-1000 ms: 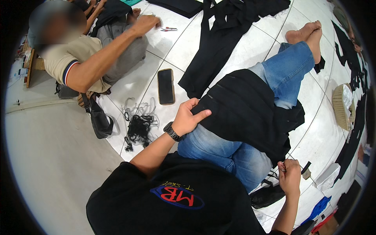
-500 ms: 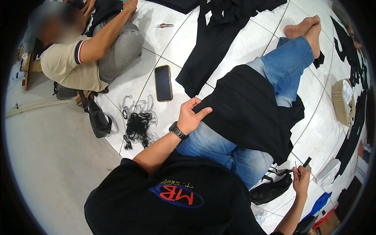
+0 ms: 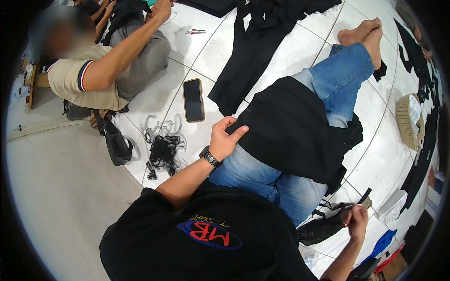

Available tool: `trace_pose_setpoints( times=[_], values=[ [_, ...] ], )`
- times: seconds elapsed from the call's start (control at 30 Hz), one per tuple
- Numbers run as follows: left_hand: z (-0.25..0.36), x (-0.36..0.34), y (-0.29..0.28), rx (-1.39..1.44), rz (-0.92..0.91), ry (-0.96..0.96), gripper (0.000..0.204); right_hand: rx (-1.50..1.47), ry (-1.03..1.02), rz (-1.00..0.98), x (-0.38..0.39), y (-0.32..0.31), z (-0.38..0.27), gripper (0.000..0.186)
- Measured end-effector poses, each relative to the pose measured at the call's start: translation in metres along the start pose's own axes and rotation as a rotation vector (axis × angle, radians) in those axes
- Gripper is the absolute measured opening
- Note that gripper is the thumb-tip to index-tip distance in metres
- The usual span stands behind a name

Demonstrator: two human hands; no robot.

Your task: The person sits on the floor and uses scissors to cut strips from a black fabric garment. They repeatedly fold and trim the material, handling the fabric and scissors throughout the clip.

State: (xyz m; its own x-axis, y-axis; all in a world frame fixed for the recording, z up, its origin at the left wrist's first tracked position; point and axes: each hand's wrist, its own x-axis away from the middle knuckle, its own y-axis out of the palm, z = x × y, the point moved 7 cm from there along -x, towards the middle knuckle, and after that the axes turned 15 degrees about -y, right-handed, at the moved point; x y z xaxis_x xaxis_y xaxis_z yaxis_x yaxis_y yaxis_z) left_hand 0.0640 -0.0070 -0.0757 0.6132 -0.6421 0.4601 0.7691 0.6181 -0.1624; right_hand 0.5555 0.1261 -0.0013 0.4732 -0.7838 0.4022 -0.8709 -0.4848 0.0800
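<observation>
A piece of black cloth (image 3: 290, 126) lies across my jeans-covered thighs. My left hand (image 3: 224, 139), with a dark watch on its wrist, pinches the cloth's left edge between thumb and fingers. At the lower right, my right hand (image 3: 358, 220) is closed beside a black bag (image 3: 323, 229) with straps, lying on the floor. The fingers meet the bag's right end; whatever they hold is hidden. A phone (image 3: 193, 100) and a tangle of black thread scraps (image 3: 164, 151) rest on the tiles left of the cloth.
Small snips (image 3: 195, 32) and long black garment pieces (image 3: 248, 56) lie ahead on the tiles. A person in a beige shirt (image 3: 77, 77) sits at far left, near a black shoulder bag (image 3: 115, 143). A basket (image 3: 407, 122) and white plastic bag (image 3: 393, 206) are at right.
My right hand has shifted slightly down toward the black bag, and the thin item seen at its fingers is now hidden. My left hand keeps its pinch on the cloth.
</observation>
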Motion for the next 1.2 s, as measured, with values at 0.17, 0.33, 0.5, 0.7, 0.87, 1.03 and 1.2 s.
trace_pose_setpoints(
  times=[0.17, 0.33, 0.5, 0.7, 0.87, 1.03, 1.2],
  values=[
    [-0.004, 0.000, -0.003, -0.033, 0.016, -0.001, 0.023, 0.727, -0.680, 0.142, -0.044, 0.074, -0.080, 0.049],
    [-0.003, -0.001, -0.001, -0.015, 0.015, 0.004, 0.022, 1.532, -0.612, -0.247, -0.044, 0.079, -0.030, 0.024],
    [0.007, 0.009, 0.008, -0.016, 0.002, 0.076, 0.021, 1.440, -0.514, -0.222, -0.025, 0.038, -0.022, 0.023],
    [0.001, 0.006, 0.004, -0.064, 0.002, 0.076, 0.022, 1.493, -0.384, -0.187, -0.012, 0.003, -0.021, 0.024],
    [0.000, 0.006, 0.004, -0.058, -0.020, 0.013, 0.022, 1.483, -0.323, -0.137, -0.004, -0.020, -0.020, 0.025],
    [-0.005, 0.005, 0.004, -0.012, -0.008, 0.034, 0.022, 1.568, -0.061, 0.035, 0.023, -0.119, 0.000, 0.022],
    [0.001, 0.006, 0.001, -0.061, -0.010, 0.065, 0.023, 1.609, 0.100, 0.404, 0.118, -0.316, -0.001, 0.042]
  ],
)
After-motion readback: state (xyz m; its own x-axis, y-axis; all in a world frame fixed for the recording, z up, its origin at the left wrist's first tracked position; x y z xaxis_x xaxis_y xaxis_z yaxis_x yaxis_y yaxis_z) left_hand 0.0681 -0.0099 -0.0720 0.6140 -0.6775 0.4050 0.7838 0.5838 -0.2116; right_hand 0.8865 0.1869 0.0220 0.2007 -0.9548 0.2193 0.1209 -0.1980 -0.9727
